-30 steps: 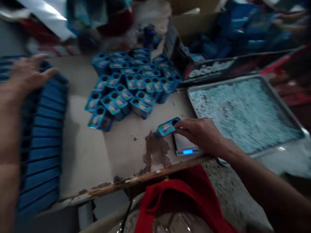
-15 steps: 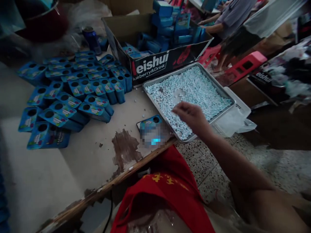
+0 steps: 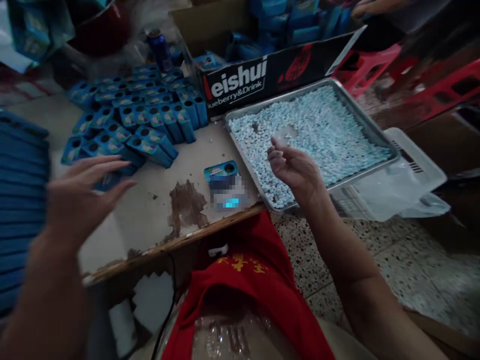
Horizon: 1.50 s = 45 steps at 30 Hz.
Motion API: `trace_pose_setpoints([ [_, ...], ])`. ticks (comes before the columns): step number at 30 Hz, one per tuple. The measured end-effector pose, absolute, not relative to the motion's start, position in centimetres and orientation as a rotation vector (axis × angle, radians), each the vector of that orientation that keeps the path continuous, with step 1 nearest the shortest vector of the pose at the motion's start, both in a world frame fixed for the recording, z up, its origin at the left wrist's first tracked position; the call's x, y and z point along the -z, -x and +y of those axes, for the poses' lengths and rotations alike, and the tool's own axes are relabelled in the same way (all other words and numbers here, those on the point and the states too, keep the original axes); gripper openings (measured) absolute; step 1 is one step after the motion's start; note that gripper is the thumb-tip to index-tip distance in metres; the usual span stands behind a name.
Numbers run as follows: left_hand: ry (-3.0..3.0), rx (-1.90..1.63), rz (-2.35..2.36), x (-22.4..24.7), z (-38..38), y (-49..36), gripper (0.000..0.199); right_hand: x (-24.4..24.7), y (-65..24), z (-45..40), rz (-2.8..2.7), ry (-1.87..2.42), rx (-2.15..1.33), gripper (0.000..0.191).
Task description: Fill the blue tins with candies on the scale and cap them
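Observation:
My left hand (image 3: 80,200) is over the left part of the table, fingers apart and nothing between them, beside the nearest of the blue packets with round holes (image 3: 152,142). Above the metal tray (image 3: 258,189) full of small pale-blue pellets (image 3: 322,130), my right hand (image 3: 294,167) has its fingers curled together; what they hold, if anything, is too small to make out. A single blue packet (image 3: 221,171) lies between the packet group and the tray, its lower part blurred.
Behind the tray stands a black printed carton (image 3: 240,82) holding more blue packets. A blue can (image 3: 159,50) is left of it. Stacked blue packets (image 3: 22,210) line the left edge. Red stools (image 3: 365,70) and another person's hand (image 3: 378,7) are at the upper right.
My left hand has come into view at the left with its fingers apart. My right hand has stayed over the tray but turned, its fingers more curled. The camera view has shifted.

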<state>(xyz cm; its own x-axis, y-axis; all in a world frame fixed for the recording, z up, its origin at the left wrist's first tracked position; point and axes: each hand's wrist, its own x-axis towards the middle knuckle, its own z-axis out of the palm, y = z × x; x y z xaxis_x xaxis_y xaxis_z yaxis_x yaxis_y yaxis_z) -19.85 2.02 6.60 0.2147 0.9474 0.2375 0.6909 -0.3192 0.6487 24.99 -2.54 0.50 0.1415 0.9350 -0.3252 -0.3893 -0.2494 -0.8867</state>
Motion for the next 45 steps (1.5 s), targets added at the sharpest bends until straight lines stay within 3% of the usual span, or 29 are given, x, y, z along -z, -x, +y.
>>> trace_pose_setpoints([
  [5, -2.265, -0.829, 1.182, -2.1, 1.1, 14.7, 0.035, -2.3, -22.0, -0.9, -1.018, 1.209, -1.518, 0.022],
  [8, -2.196, -0.785, 1.105, 0.1, 0.7, 12.8, 0.036, -4.4, -22.3, 0.2, -1.516, 1.406, -1.349, 0.022],
  [12, -2.005, -0.793, 1.031, 1.9, 0.0, 11.7, 0.047, -7.4, -22.4, 1.9, -2.033, 1.564, -1.072, 0.017],
  [17, -1.873, -0.805, 1.071, 3.4, 0.4, 10.6, 0.071, -9.6, -20.8, 2.4, -2.288, 1.545, -0.892, 0.006],
  [21, -1.927, -0.855, 1.093, 3.7, 0.6, 8.9, 0.082, -10.3, -19.0, 1.8, -2.593, 1.579, -0.688, 0.023],
  [24, -1.967, -0.917, 1.098, 3.8, 0.3, 7.0, 0.079, -10.1, -17.9, 1.4, -2.655, 1.564, -0.608, 0.026],
  [29, -1.895, -0.991, 1.116, 3.2, 0.5, 3.7, 0.044, -10.2, -18.1, 1.5, -2.662, 1.610, -0.541, 0.026],
  [39, -2.138, -1.019, 0.902, -2.3, 6.1, -4.0, 0.045, -12.9, -27.2, 2.9, -2.289, 1.635, -0.460, 0.011],
  [45, -2.239, -0.962, 0.847, -1.0, 7.7, -7.8, 0.044, -7.5, -34.8, -1.3, -1.983, 1.857, -0.348, 0.020],
])
